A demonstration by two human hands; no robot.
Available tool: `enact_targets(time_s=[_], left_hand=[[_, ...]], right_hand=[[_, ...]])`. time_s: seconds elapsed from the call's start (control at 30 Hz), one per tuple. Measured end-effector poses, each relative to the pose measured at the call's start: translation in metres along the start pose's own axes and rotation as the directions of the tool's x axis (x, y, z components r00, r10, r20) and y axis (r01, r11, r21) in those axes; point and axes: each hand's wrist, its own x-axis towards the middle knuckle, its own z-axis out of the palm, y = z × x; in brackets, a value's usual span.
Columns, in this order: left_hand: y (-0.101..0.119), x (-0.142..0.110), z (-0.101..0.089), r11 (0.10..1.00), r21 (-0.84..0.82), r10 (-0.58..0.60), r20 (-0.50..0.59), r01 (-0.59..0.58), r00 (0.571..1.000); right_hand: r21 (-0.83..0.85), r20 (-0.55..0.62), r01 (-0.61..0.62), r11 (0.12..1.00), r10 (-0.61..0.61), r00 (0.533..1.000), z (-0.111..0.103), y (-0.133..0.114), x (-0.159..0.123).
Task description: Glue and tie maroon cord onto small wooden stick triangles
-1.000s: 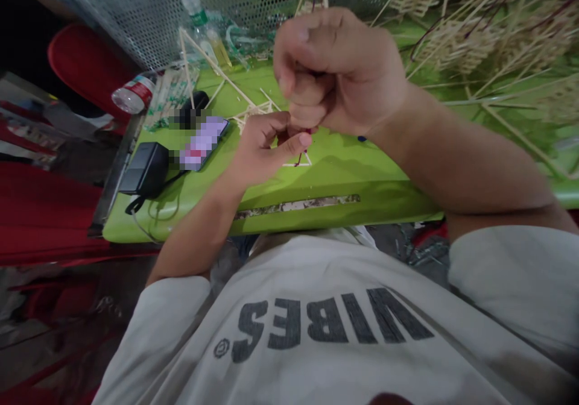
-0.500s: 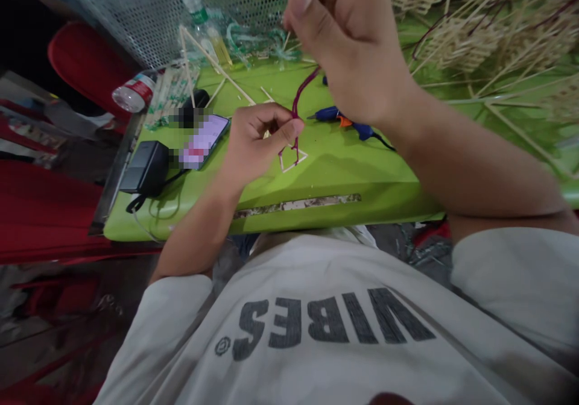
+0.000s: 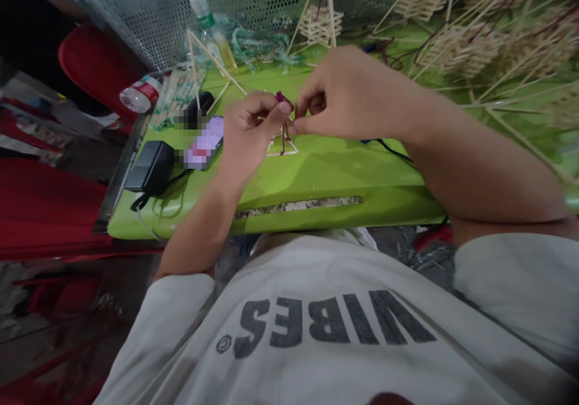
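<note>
My left hand (image 3: pixel 253 129) is closed, thumb and forefinger pinching purple string (image 3: pixel 284 129) above the green table. Below that pinch, strands of the string run down to a small frame of thin pale sticks (image 3: pixel 292 149), partly hidden by the hand. A bunched bit of string shows above the left fingertips. My right hand (image 3: pixel 350 94) is just to the right, its fingers curled and its fingertips brought together beside the string. What lies between the right fingertips is too small to make out.
A phone (image 3: pixel 205 143), a black adapter (image 3: pixel 151 167) and a plastic bottle (image 3: pixel 142 93) lie left on the green table (image 3: pixel 325 179). Another bottle (image 3: pixel 212 34) stands behind. Woven stick pieces (image 3: pixel 470 49) with long sticks fill the back right. A blue tool's cord (image 3: pixel 393 152) emerges under my right forearm.
My right hand has come down from high above the table to beside my left fingers. The string that stretched up between the hands is now bunched at the left pinch.
</note>
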Motion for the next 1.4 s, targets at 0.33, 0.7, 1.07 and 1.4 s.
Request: enact_targets(time_s=[0.33,0.7,1.07,1.4], left_hand=[[-0.006,0.001,-0.004,0.997,0.080,0.009,-0.024,-0.007,1.000],[-0.011,0.005,-0.009,0.983,0.135,0.135,-0.040,-0.128,0.990],[-0.011,0.005,-0.005,0.983,0.113,0.151,-0.074,-0.142,0.986],[0.006,0.001,0.004,0.989,0.124,0.096,-0.116,-0.082,0.989]], right_hand=[[0.172,-0.185,-0.033,0.985,0.065,0.981,0.035,-0.004,0.005],[0.347,-0.083,0.016,0.938,0.013,0.997,0.034,0.011,0.014],[0.254,-0.214,0.113,0.961,-0.058,0.975,0.015,0.004,0.002],[0.123,-0.316,0.036,0.992,0.005,0.949,0.025,-0.008,0.000]])
